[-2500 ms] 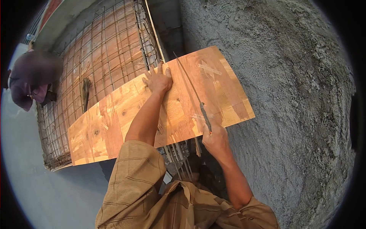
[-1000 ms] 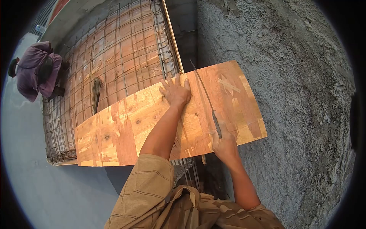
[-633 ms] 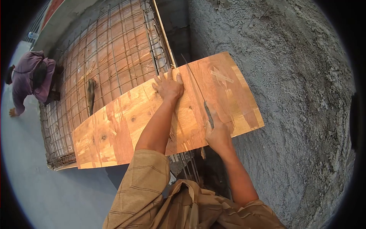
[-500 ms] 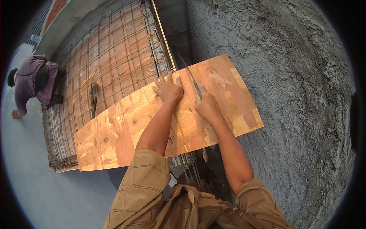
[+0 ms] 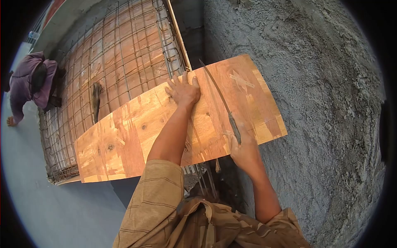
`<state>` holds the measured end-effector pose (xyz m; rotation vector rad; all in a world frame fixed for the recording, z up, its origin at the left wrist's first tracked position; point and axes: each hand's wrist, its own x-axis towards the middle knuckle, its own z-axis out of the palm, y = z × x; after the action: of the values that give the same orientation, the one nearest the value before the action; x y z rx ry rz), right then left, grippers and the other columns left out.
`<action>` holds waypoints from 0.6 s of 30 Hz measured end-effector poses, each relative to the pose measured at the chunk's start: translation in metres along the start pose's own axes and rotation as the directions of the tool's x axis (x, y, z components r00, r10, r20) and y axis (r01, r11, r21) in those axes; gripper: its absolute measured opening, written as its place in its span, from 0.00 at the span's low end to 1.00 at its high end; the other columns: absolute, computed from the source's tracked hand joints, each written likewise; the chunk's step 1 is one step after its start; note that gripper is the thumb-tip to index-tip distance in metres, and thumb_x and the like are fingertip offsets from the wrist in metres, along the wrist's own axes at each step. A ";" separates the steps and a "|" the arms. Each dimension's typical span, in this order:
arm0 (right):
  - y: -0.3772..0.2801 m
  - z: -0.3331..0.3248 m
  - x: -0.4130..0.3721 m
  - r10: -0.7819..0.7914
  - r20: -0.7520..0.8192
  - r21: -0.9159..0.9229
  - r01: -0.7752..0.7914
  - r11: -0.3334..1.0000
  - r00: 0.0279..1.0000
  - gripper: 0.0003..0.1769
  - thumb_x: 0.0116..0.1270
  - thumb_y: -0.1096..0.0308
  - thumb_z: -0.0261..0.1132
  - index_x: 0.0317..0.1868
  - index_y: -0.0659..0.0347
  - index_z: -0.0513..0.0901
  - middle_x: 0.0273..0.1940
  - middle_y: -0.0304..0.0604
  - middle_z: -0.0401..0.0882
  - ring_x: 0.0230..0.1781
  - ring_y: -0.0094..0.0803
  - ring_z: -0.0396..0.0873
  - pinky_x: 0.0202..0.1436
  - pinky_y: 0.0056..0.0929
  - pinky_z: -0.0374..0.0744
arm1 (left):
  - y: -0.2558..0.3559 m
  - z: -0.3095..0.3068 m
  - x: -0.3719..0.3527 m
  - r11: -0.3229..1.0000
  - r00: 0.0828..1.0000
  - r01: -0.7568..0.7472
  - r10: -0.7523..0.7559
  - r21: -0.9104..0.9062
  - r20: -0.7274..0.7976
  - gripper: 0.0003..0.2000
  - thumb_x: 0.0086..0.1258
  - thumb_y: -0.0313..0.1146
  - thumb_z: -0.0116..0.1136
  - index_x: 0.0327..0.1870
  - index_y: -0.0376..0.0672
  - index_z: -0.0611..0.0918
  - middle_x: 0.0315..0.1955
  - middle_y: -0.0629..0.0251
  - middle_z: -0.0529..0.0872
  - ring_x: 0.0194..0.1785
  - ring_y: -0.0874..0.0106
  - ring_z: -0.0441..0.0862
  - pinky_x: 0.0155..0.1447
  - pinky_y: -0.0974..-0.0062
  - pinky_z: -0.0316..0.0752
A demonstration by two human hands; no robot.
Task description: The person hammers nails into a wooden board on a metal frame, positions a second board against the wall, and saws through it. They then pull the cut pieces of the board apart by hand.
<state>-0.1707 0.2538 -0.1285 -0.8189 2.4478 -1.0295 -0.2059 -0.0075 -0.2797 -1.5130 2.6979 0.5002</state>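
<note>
A wide plywood sheet [image 5: 136,138] lies across the middle of the head view, its right part reaching out toward the rough wall. My left hand [image 5: 184,91] presses flat on it near the far edge, fingers spread. In my right hand [image 5: 245,151] is the handle of a handsaw [image 5: 221,96], fingers wrapped around it. The blade slants over the sheet to the right of my left hand, with its tip at the far edge. Whether the teeth sit in a cut is hard to make out.
Left of the sheet spreads a rebar grid [image 5: 120,53] over reddish boards, with a dark bundle [image 5: 96,101] on it. A co-worker in a purple top [image 5: 35,78] bends at the far left. A rough cement wall [image 5: 322,103] rises on the right.
My right hand has pulled the saw back toward my body and to the right, so more of the blade shows over the sheet. My left hand stays in place on the sheet.
</note>
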 end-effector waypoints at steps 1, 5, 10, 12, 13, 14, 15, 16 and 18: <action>-0.001 -0.007 -0.010 0.001 0.006 0.027 -0.001 1.000 1.000 0.34 0.73 0.74 0.56 0.79 0.51 0.63 0.61 0.68 0.79 0.62 0.64 0.78 0.64 0.52 0.77 | -0.001 0.001 0.003 1.000 1.000 0.011 -0.011 0.002 -0.002 0.31 0.79 0.61 0.37 0.80 0.62 0.65 0.81 0.54 0.58 0.84 0.48 0.44 0.81 0.39 0.38; 0.006 0.023 0.057 0.142 0.074 0.044 -0.146 0.988 0.987 0.33 0.73 0.73 0.55 0.78 0.50 0.64 0.58 0.69 0.81 0.61 0.64 0.79 0.64 0.54 0.77 | 0.002 -0.004 0.002 1.000 1.000 -0.007 0.007 0.005 0.004 0.31 0.79 0.61 0.37 0.79 0.62 0.66 0.81 0.54 0.58 0.84 0.48 0.45 0.82 0.39 0.39; -0.007 0.040 0.106 0.223 0.146 -0.031 -0.221 0.975 0.964 0.33 0.72 0.71 0.55 0.77 0.49 0.66 0.51 0.70 0.83 0.55 0.66 0.80 0.61 0.56 0.78 | 0.002 -0.008 -0.002 1.000 1.000 0.005 -0.005 0.013 0.020 0.31 0.79 0.60 0.38 0.79 0.62 0.66 0.81 0.55 0.58 0.84 0.48 0.44 0.82 0.39 0.40; -0.006 0.006 0.014 0.145 0.082 0.024 -0.147 0.989 0.986 0.33 0.72 0.71 0.56 0.77 0.49 0.66 0.51 0.70 0.83 0.54 0.67 0.80 0.59 0.56 0.78 | 0.005 -0.005 -0.002 1.000 1.000 0.005 -0.005 -0.010 0.022 0.31 0.79 0.60 0.38 0.80 0.62 0.65 0.81 0.56 0.58 0.84 0.48 0.44 0.82 0.38 0.40; -0.008 -0.007 -0.020 0.063 0.006 0.089 -0.063 0.994 0.998 0.33 0.72 0.71 0.56 0.77 0.50 0.66 0.50 0.71 0.83 0.54 0.68 0.80 0.59 0.56 0.78 | 0.002 -0.007 -0.002 1.000 1.000 0.017 -0.017 -0.013 0.016 0.31 0.79 0.60 0.38 0.80 0.62 0.65 0.81 0.56 0.58 0.84 0.48 0.45 0.82 0.38 0.40; -0.006 -0.010 -0.014 0.065 0.039 0.075 -0.067 0.995 0.997 0.33 0.71 0.71 0.56 0.77 0.51 0.65 0.51 0.71 0.82 0.53 0.67 0.81 0.58 0.54 0.79 | 0.003 -0.011 -0.003 1.000 0.999 0.018 -0.018 -0.011 0.029 0.31 0.79 0.60 0.38 0.80 0.62 0.65 0.81 0.56 0.58 0.84 0.48 0.44 0.82 0.38 0.40; -0.008 -0.014 -0.011 0.087 0.070 0.069 -0.092 0.993 0.994 0.34 0.71 0.71 0.57 0.78 0.53 0.64 0.53 0.72 0.82 0.53 0.67 0.81 0.58 0.52 0.80 | -0.004 -0.006 -0.006 1.000 0.999 0.024 -0.024 -0.006 0.028 0.31 0.79 0.60 0.39 0.80 0.62 0.65 0.81 0.55 0.59 0.84 0.48 0.44 0.82 0.38 0.40; -0.009 -0.016 -0.011 0.125 0.088 0.065 -0.131 0.989 0.988 0.35 0.71 0.72 0.57 0.78 0.54 0.63 0.54 0.72 0.81 0.53 0.67 0.82 0.57 0.51 0.81 | -0.006 0.001 -0.011 1.000 0.999 0.012 -0.012 0.003 0.034 0.31 0.79 0.60 0.39 0.80 0.62 0.65 0.80 0.54 0.59 0.85 0.48 0.44 0.82 0.38 0.40; 0.002 0.023 0.080 0.239 0.180 -0.062 -0.231 0.971 0.954 0.34 0.71 0.71 0.57 0.78 0.53 0.64 0.55 0.71 0.81 0.54 0.63 0.83 0.56 0.50 0.82 | 0.003 -0.005 -0.001 1.000 1.000 -0.007 0.007 -0.007 0.005 0.31 0.79 0.60 0.39 0.80 0.62 0.65 0.80 0.54 0.59 0.85 0.48 0.44 0.81 0.38 0.40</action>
<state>-0.2203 0.1917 -0.1535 -0.5882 2.3434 -0.7819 -0.2071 -0.0067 -0.2741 -1.5025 2.7016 0.5135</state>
